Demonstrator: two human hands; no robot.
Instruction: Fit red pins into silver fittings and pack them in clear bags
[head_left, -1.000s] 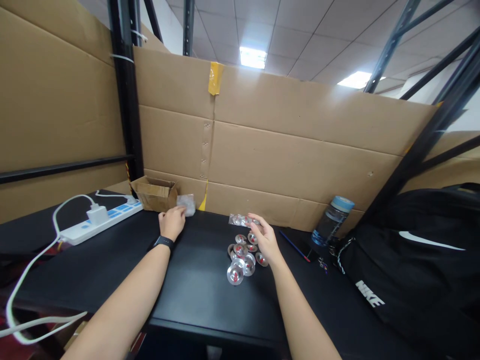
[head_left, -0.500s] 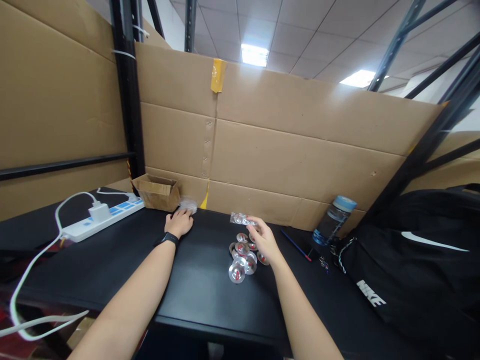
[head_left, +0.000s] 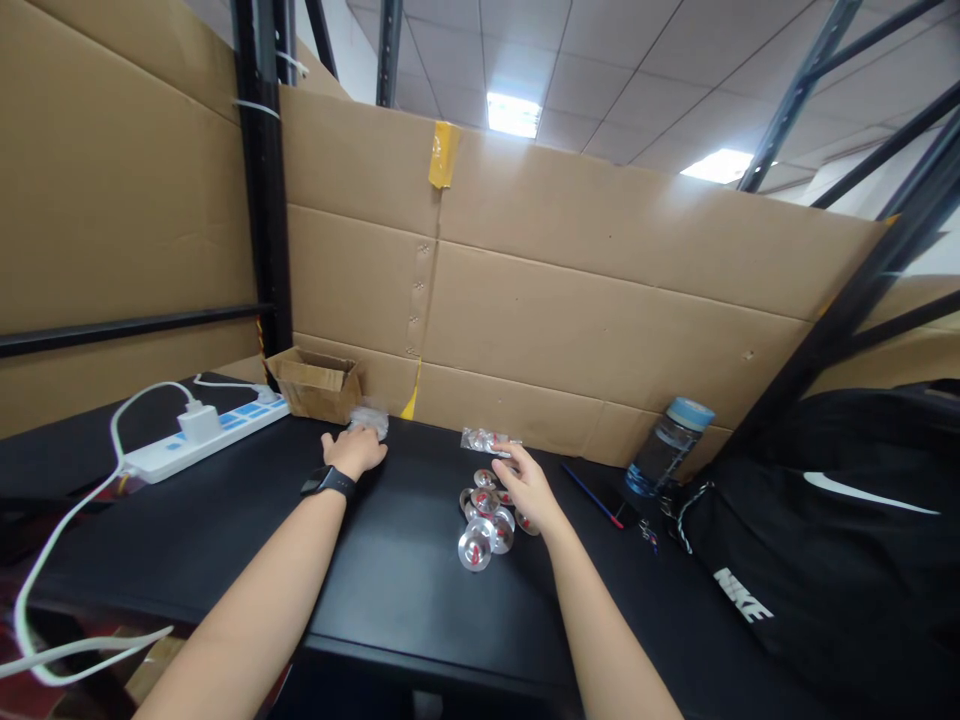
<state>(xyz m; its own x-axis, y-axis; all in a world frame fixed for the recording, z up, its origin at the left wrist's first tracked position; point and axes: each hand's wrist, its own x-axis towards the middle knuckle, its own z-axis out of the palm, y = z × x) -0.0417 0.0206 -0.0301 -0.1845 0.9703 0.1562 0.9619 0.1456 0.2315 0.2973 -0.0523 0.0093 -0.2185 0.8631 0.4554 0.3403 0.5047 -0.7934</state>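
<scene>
My left hand [head_left: 355, 451], with a black watch on the wrist, lies palm down at the near side of some clear plastic wrapping [head_left: 372, 420]; its fingers are spread and touch or nearly touch the plastic. My right hand [head_left: 527, 484] hovers over the far right part of a pile of round silvery discs with red marks [head_left: 486, 500]. Its thumb and fingers are apart, and nothing shows between them. Just beyond its fingertips lies a clear packet of small shiny pieces [head_left: 480, 440]. The hand hides some discs.
An open cardboard box [head_left: 319, 385] and a white power strip [head_left: 202, 438] are at the left. Rightward are a blue pen [head_left: 592, 494], a blue-lidded bottle [head_left: 670, 446], keys [head_left: 649, 535] and a black backpack [head_left: 832, 520]. Cardboard walls [head_left: 562, 300] stand behind.
My left hand has turned slightly, its thumb now more apart from the fingers. My right hand has drawn back a little from the clear packet. The view has shifted slightly.
</scene>
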